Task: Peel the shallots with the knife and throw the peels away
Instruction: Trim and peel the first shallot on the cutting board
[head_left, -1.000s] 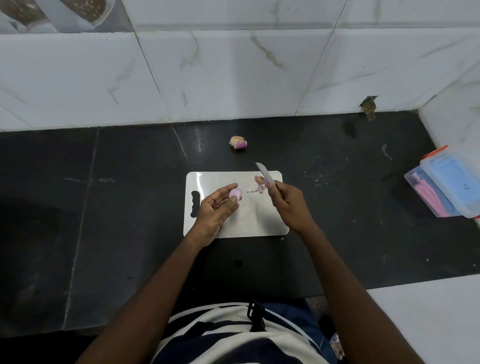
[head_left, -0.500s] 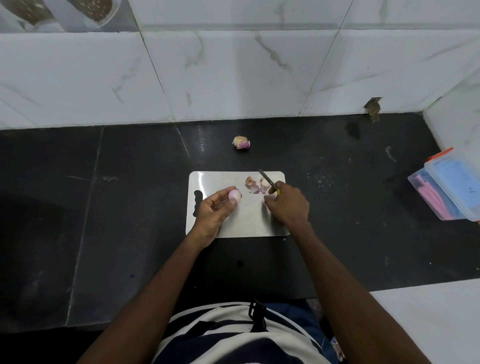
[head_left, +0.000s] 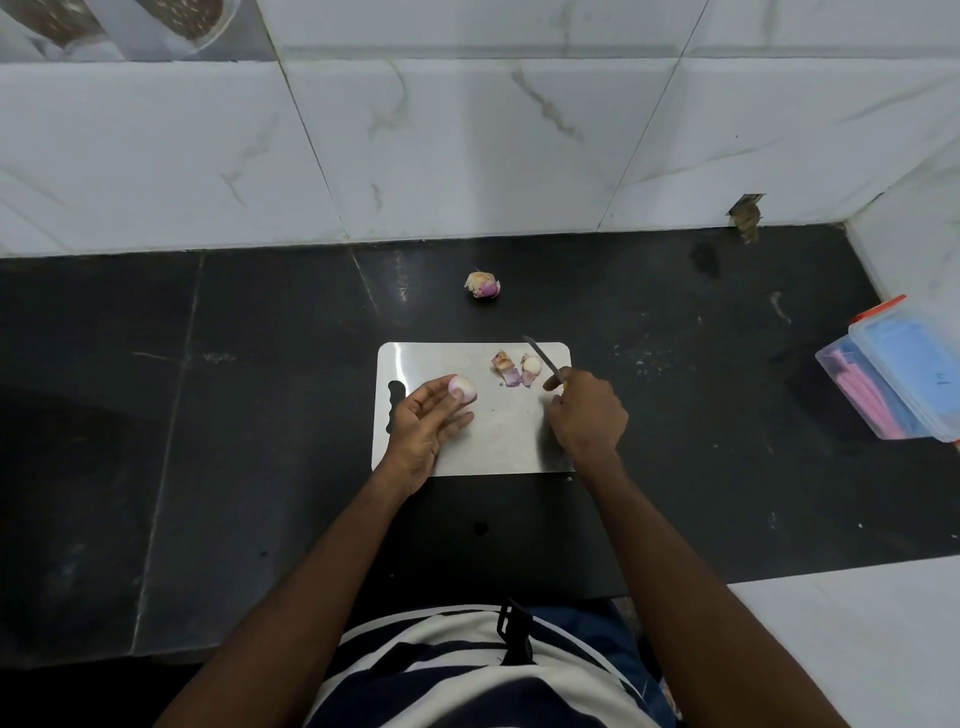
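A pale peeled shallot (head_left: 462, 388) rests between the thumb and fingertips of my left hand (head_left: 428, 422), over the left half of the white cutting board (head_left: 498, 447). My right hand (head_left: 587, 413) grips a small knife (head_left: 543, 357) by its handle, blade pointing up and left, low over the board's right side. Several purple and tan peels (head_left: 513, 369) lie on the board just left of the blade. Another shallot (head_left: 483, 285), with its skin partly loose, sits on the black counter beyond the board.
A clear plastic box (head_left: 898, 374) with pink and blue contents stands at the right edge of the black counter (head_left: 208, 415). White marble tiles form the back wall, and a white surface (head_left: 857, 639) lies at the lower right.
My right hand lowered the knife toward the board, and the peel it carried now lies among the peels there. The left hand kept the peeled shallot almost still.
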